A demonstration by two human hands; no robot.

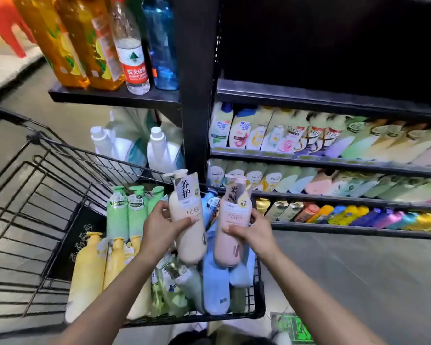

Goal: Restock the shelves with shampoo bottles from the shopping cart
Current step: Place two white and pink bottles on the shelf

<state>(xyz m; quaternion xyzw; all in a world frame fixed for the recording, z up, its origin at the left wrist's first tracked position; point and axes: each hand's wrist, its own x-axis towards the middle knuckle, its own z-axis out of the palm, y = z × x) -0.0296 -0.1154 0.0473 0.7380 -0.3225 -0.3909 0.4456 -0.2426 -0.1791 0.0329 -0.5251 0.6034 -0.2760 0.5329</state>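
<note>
My left hand [159,226] grips a cream bottle [188,220] and my right hand [249,229] a pink bottle [232,227], both above the cart [60,195], long axes near upright, pump tops pointing up toward the shelves [334,163]. They are smooth, rounded plastic with paper tags at the necks; the cart is black wire.

Grey floor [358,265], black upright [197,95], red chairs [3,26]

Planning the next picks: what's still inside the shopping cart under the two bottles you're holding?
In the shopping cart: green bottles, yellow bottles, blue bottles and pale green ones. The cream bottle and pink bottle hide whatever lies beneath them.
</note>
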